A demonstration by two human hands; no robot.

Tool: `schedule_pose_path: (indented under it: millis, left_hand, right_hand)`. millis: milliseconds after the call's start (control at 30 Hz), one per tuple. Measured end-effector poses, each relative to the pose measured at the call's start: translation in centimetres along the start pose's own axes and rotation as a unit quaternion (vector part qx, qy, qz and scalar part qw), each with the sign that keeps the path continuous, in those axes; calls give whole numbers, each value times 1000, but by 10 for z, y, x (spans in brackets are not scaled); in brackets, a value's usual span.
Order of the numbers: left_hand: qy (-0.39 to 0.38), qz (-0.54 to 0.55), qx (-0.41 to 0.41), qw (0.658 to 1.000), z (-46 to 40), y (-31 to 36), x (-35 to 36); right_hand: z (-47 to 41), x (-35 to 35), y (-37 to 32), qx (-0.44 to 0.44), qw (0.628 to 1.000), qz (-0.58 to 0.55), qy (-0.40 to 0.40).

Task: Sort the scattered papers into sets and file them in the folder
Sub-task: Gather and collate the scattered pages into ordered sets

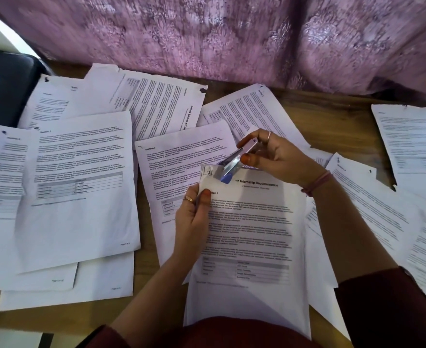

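Two hands, one stapler, one held set. Left hand (194, 217) pinches the internship papers (249, 229) at their left edge, near the tabletop's (332, 106) front edge. Right hand (274, 156) grips a stapler (234, 159) over the set's top-left corner. About ten loose sheets (78, 187) cover the tabletop; bare wood shows along the far edge only.

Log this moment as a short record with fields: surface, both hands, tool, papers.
surface: wooden table, pink patterned cloth along its far edge
left hand: grips the left edge of the internship papers, top-left corner folded over
right hand: holds a stapler at that top-left corner
stapler: metal, blue tip, jaws around the corner
loose papers: spread overlapping on both sides of the held set
folder: cannot tell
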State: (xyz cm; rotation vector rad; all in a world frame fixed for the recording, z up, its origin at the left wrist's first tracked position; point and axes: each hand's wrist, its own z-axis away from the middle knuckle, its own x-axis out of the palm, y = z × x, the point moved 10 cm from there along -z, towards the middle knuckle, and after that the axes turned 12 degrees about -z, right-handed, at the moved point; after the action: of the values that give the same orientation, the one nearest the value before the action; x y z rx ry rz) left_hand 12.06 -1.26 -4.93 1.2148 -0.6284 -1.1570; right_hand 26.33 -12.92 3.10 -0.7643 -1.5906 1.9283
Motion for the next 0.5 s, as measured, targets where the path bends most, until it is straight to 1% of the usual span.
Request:
schedule_pose_path:
  millis: [100, 200, 433, 500]
  left_hand:
    - [-3, 7, 5, 1000, 1, 1, 0]
    - [-9, 13, 7, 1000, 1, 2, 0]
    - [-33, 24, 11, 999, 0, 4, 2]
    - [-40, 33, 8, 999, 0, 4, 2]
  right_hand:
    - [-1, 0, -2, -6, 1000, -27, 4]
    - [-4, 5, -1, 2, 998, -59, -11]
    - [-17, 18, 10, 52, 995, -56, -58]
    - [-22, 22, 13, 65, 993, -71, -72]
